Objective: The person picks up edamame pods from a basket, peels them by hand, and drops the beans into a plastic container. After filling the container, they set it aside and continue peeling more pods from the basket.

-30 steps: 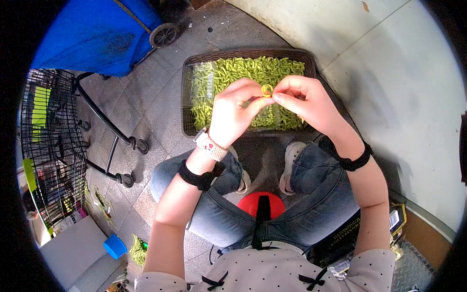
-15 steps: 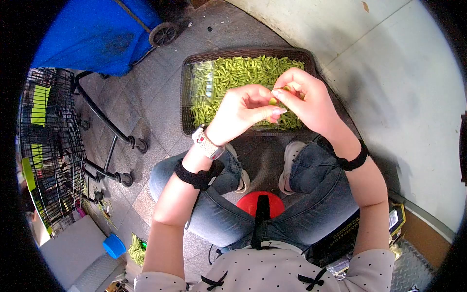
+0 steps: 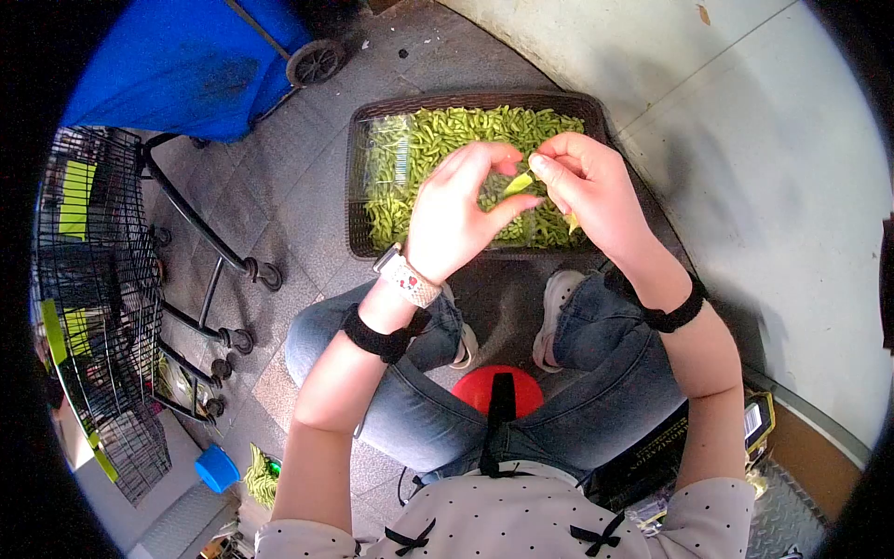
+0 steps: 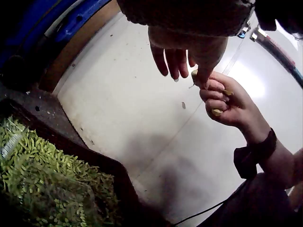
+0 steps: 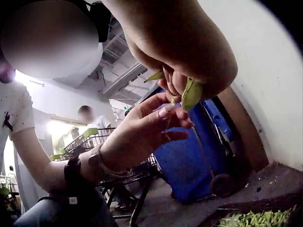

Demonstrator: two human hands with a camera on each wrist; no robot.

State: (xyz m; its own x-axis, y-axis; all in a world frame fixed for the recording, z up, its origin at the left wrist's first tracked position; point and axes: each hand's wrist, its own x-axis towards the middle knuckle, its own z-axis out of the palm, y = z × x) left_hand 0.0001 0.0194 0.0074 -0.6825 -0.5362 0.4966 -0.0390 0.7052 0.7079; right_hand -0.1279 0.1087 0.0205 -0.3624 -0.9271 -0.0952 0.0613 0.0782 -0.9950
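My right hand (image 3: pixel 591 191) pinches a green edamame pod (image 3: pixel 520 183) by one end, between thumb and forefinger. Other pods are tucked in its curled fingers: one pod (image 4: pixel 216 112) shows in the left wrist view, and a larger pod (image 5: pixel 191 94) in the right wrist view. Beside it my left hand (image 3: pixel 456 210) has thumb and forefinger spread apart, on either side of the pinched pod. A thin strand hangs by the left fingers in the right wrist view. Below both hands lies a dark woven basket (image 3: pixel 358 210) full of green pods (image 3: pixel 466 135).
Inside the basket is a clear plastic container (image 3: pixel 384 154) with a barcode. A wire shopping cart (image 3: pixel 98 270) and a blue wheeled bin (image 3: pixel 177 74) stand at left. A pale wall panel (image 3: pixel 764 168) borders the right. A blue bowl (image 3: pixel 216 469) sits lower left.
Both hands pinched at a pod together; the left thumb and forefinger have since parted, while the right now holds a pod by its end. The shopping cart has shifted toward the lower left.
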